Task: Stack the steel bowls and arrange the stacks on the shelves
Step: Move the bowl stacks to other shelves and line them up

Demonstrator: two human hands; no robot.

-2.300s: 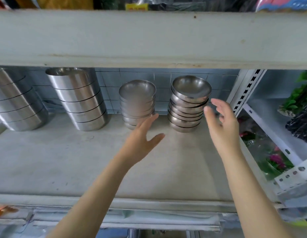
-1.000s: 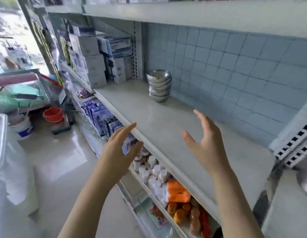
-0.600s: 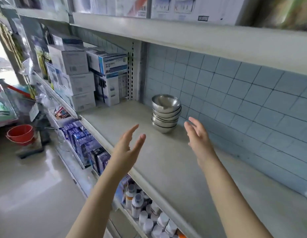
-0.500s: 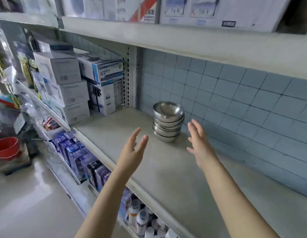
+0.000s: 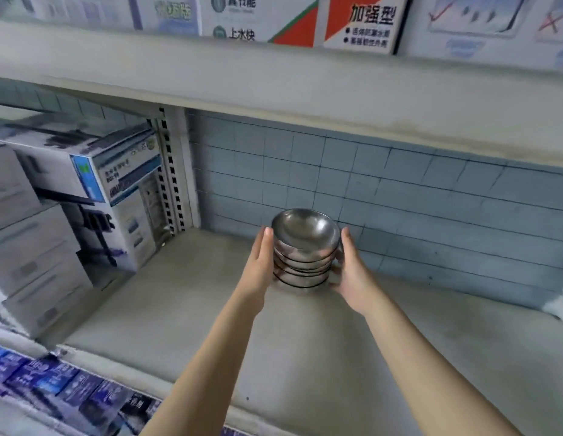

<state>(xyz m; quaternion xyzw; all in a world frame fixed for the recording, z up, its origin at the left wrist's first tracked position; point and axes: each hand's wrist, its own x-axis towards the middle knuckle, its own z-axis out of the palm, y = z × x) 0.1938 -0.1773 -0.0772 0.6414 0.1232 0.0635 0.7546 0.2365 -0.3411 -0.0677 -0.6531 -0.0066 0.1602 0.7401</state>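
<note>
We see a shiny stack of steel bowls (image 5: 305,256) on the shelf (image 5: 195,325); our left hand (image 5: 260,265) presses it with flat fingers, our right hand (image 5: 351,275) curls round it.

Blue-grey tiled wall (image 5: 399,190) beyond the left hand (image 5: 261,262); perforated upright (image 5: 170,171) and cardboard boxes (image 5: 110,190) to its left; upper shelf (image 5: 273,77) overhead.

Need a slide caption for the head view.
Left hand flat against, right hand cupping a stack of steel bowls on a grey shelf.
</note>
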